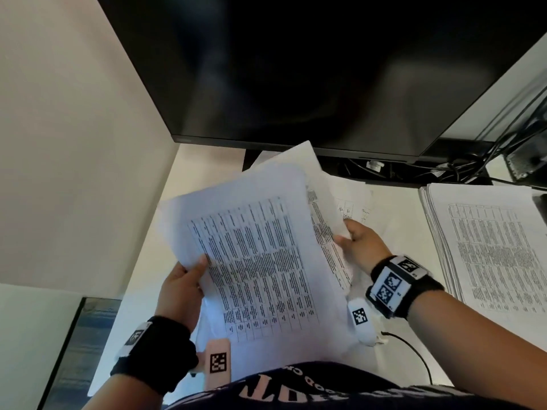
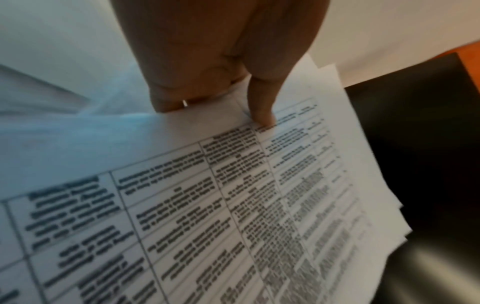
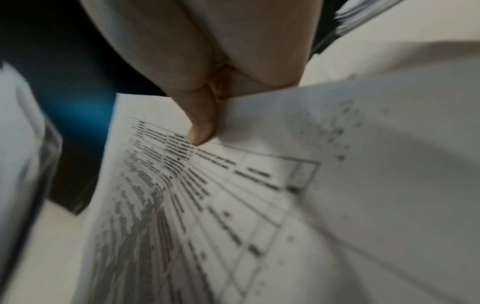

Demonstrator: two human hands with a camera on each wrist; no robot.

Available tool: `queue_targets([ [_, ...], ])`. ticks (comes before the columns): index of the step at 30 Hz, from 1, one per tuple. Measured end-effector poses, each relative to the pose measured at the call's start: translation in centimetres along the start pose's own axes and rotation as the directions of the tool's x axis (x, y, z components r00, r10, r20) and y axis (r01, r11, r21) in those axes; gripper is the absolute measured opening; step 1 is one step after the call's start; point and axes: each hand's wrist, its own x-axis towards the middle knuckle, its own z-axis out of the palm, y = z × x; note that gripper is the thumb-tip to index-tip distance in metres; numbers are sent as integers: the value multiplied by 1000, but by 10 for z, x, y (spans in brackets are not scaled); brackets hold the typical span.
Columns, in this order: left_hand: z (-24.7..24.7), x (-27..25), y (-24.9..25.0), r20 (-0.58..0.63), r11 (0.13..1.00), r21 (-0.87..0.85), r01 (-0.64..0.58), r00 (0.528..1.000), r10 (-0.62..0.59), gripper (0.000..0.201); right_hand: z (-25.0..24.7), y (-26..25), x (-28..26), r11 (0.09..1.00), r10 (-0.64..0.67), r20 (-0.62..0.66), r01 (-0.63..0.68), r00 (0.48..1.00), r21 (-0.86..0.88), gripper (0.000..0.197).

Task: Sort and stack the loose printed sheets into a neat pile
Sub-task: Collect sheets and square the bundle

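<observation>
A bundle of loose printed sheets point(image 1: 260, 255) with tables on them is held up above the desk, its edges uneven. My left hand point(image 1: 183, 282) pinches the bundle's left edge, thumb on top point(image 2: 262, 107). My right hand point(image 1: 359, 247) pinches sheets at the right side, where a lower sheet point(image 1: 331, 250) sticks out; its thumb presses on print point(image 3: 201, 125). More loose sheets point(image 1: 352, 199) lie on the desk behind the bundle. A squared pile of printed sheets point(image 1: 488, 247) sits on the desk at the right.
A large dark monitor point(image 1: 296, 69) stands close behind the papers, with cables point(image 1: 461, 167) at its right foot. A beige wall point(image 1: 74, 143) borders the white desk point(image 1: 405, 214) on the left. A thin black cable point(image 1: 414, 353) runs under my right forearm.
</observation>
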Motion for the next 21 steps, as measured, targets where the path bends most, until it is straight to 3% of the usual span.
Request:
queue_targets([
  [2,6,7,7,-39,999,31,-45,998,46,13,-7,6,-7,987,-11,2,10,1000,159,23],
  [5,23,14,19,7,992,94,-83,997,82,16,-6,10,-12,934,38,50,-53,998,354,22],
  [12,56,18,27,103,922,328,-208,978,184,34,4,0,-23,826,106,21,-100,994,555,20],
  [14,64,18,27,62,920,339,-196,981,186,46,2,-4,-30,777,126,19,-111,992,620,44],
  [16,73,13,32,21,946,254,-202,979,203,49,1,-8,-35,807,81,27,-81,996,584,49],
  [18,80,7,41,54,937,227,-266,964,261,43,-1,-18,-38,933,-73,-69,92,995,348,33],
  [21,89,-5,62,165,856,310,-413,910,379,27,-12,-36,-36,972,-207,-222,226,953,68,32],
])
